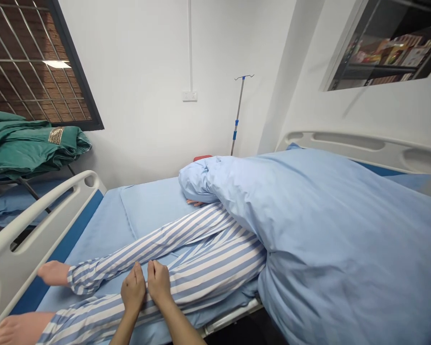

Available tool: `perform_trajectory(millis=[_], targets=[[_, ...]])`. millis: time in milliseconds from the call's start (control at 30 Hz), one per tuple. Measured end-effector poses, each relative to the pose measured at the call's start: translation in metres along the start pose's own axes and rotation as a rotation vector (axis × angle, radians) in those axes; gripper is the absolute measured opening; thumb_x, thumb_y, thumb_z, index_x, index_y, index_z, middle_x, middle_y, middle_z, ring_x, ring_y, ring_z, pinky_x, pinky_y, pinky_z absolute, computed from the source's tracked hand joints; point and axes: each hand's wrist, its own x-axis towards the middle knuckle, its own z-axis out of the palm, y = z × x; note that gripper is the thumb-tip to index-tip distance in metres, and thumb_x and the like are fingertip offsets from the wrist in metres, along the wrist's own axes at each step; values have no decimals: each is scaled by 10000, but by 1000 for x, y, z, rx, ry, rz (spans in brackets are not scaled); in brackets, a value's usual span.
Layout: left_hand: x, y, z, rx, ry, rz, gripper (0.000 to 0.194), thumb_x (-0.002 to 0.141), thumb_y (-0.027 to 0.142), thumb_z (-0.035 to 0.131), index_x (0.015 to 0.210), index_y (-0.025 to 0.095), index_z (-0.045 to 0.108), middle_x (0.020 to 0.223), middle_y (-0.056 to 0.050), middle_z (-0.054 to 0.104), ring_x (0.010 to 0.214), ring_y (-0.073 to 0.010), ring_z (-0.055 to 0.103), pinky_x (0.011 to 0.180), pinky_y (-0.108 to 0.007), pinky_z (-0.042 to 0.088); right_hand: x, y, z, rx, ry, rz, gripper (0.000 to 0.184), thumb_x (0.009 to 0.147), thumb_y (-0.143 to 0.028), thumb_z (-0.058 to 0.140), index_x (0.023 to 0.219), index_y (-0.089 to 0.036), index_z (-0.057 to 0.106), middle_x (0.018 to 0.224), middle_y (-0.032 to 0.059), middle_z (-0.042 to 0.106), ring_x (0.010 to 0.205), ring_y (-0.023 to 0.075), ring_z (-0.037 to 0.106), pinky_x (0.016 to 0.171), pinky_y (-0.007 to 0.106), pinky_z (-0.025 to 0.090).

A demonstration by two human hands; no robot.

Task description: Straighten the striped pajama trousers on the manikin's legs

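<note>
The left hand (133,289) and right hand (159,282) lie side by side, backs up and fingers together, on the striped pyjama trousers (208,282) of a patient manikin (204,230), which stretches along the hospital bed (32,215); neither hand shows a clear pinch, and whether the fingertips close on the cloth cannot be told from this view. The manikin's legs look limp yet fairly heavy, and the thin cotton may slide over them; the firmest hold would probably be under the calf or near the ankle, not on the loose fabric. Its bare feet (53,273) point toward the bed's near rail; a thick blue duvet (326,239) covers its upper body and spills over the bed's right side (its cover seems well stuffed, so it should be soft and bulky to shift). Beyond the bed's far end stands an IV pole (238,115); past the rail on the bed's left, folded green linen (28,143) lies on a second bed (17,201).
</note>
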Motion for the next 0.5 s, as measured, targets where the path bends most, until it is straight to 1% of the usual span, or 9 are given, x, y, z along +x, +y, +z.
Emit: perform_trajectory(millis=[100, 167, 267, 400, 500], targets=[[-3, 16, 2, -119, -16, -44, 446, 866, 365, 222, 825, 158, 614, 781, -99, 660, 765, -206, 595, 668, -289, 415, 3, 2, -3, 132, 13, 45, 398, 892, -331, 288, 582, -194, 496, 540, 9, 546, 525, 126, 483, 512, 238, 260], [-7, 22, 6, -175, -42, -13, 400, 855, 338, 258, 815, 165, 616, 760, -88, 653, 734, -192, 592, 640, -274, 421, 4, 4, -4, 211, 25, 72, 376, 879, -331, 313, 570, -193, 476, 534, 0, 524, 518, 121, 459, 508, 229, 272], [-12, 21, 13, -167, -27, 47, 304, 822, 268, 333, 877, 183, 620, 841, -79, 653, 782, -184, 591, 646, -263, 429, 5, 5, -3, 279, 24, 91, 360, 863, -333, 337, 556, -190, 460, 527, -7, 502, 512, 116, 427, 496, 221, 275], [-11, 15, 16, -138, -17, 130, 272, 801, 222, 380, 915, 202, 626, 904, -64, 662, 835, -174, 592, 678, -250, 431, 8, 1, -4, 231, -9, 85, 379, 863, -343, 331, 547, -182, 466, 524, -3, 509, 509, 109, 422, 491, 222, 261], [-11, 15, 14, -125, -52, 100, 299, 831, 237, 348, 938, 209, 626, 945, -55, 667, 825, -165, 601, 681, -243, 422, 13, -1, -14, 121, -48, -12, 406, 879, -342, 308, 560, -176, 496, 535, 1, 534, 513, 103, 436, 503, 228, 245]])
